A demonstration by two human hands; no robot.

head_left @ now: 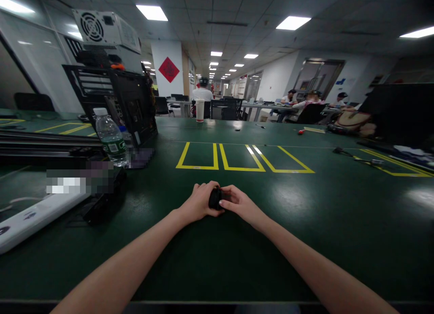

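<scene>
Between my two hands, low over the middle of the green table [220, 255], is a small black rounded object [215, 199]; its exact kind cannot be made out. My left hand [200, 199] wraps round it from the left, with the thumb below and the fingers over the top. From the right, my right hand [237, 202] touches it, thumb and fingertips closed on its edge. Part of the object is hidden by the fingers. Just beyond the hands, yellow tape [244, 169] marks several box outlines on the table.
To the left stand a water bottle [111, 138], an open black computer case [130, 101] with a power supply [106, 29] on top, and a long white object [40, 219]. A white cup [200, 111] is farther back. Cables [359, 158] lie at right. People sit in the background.
</scene>
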